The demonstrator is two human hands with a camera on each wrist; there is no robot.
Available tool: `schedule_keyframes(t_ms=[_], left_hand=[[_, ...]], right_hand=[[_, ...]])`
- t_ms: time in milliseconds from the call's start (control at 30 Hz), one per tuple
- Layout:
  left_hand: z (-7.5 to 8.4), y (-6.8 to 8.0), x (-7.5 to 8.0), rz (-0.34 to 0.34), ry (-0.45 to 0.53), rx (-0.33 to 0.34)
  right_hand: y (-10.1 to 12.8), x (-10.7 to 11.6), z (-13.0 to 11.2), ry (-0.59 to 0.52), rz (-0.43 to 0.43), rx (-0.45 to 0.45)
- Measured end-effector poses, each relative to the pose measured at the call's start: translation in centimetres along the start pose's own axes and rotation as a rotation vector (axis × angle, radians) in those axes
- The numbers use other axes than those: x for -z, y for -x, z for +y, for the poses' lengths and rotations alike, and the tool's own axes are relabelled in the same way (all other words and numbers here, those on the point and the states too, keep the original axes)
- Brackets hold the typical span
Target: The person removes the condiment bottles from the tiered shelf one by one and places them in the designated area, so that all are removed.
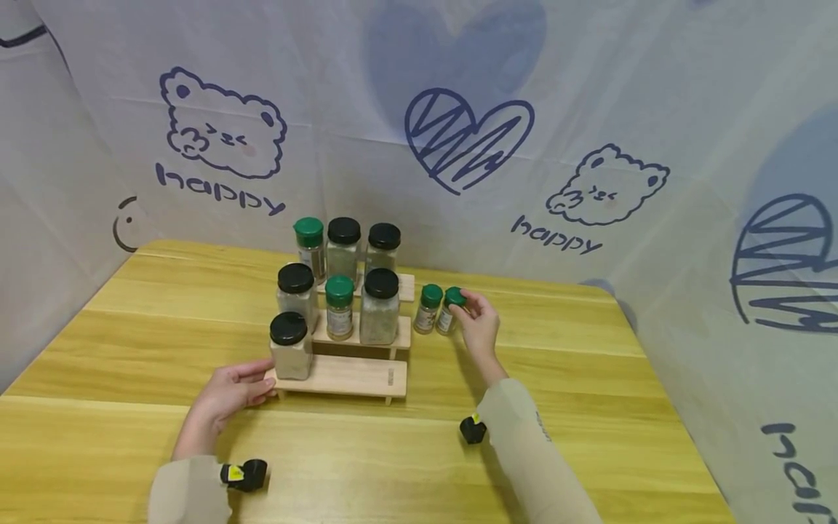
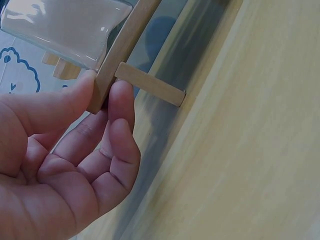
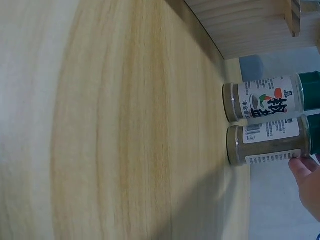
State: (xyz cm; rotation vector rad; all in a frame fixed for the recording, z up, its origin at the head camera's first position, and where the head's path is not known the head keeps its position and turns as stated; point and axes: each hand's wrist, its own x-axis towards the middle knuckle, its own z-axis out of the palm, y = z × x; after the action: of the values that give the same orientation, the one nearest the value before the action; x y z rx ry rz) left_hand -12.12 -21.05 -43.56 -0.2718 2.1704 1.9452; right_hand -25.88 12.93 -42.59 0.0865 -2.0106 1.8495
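Spice jar (image 1: 448, 311), small, green-capped, stands on table (image 1: 589, 378) right of the stepped wooden rack (image 1: 353, 375), touching a twin jar (image 1: 428, 308). We see right hand (image 1: 478, 320) pinching its cap, left hand (image 1: 229, 393) gripping the rack's near corner. Open table lies rightward and in front.

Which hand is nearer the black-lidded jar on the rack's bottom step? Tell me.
Left. The left hand holds the rack's edge just beside that jar; the right hand is off past the rack.
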Motion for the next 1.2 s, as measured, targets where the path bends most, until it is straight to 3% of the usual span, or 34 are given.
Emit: schedule_keyframes(t_ms=[300, 733, 1200], left_hand=[[-0.1, 0.0, 0.0, 0.002, -0.003, 0.012], [-0.1, 0.1, 0.0, -0.006, 0.018, 0.005], [-0.2, 0.0, 0.0, -0.007, 0.016, 0.002]], right_hand=[[-0.2, 0.4, 0.3, -0.040, -0.068, 0.018], [0.2, 0.7, -0.1, -0.043, -0.080, 0.025], [1.3, 1.1, 0.0, 0.031, 0.042, 0.013]])
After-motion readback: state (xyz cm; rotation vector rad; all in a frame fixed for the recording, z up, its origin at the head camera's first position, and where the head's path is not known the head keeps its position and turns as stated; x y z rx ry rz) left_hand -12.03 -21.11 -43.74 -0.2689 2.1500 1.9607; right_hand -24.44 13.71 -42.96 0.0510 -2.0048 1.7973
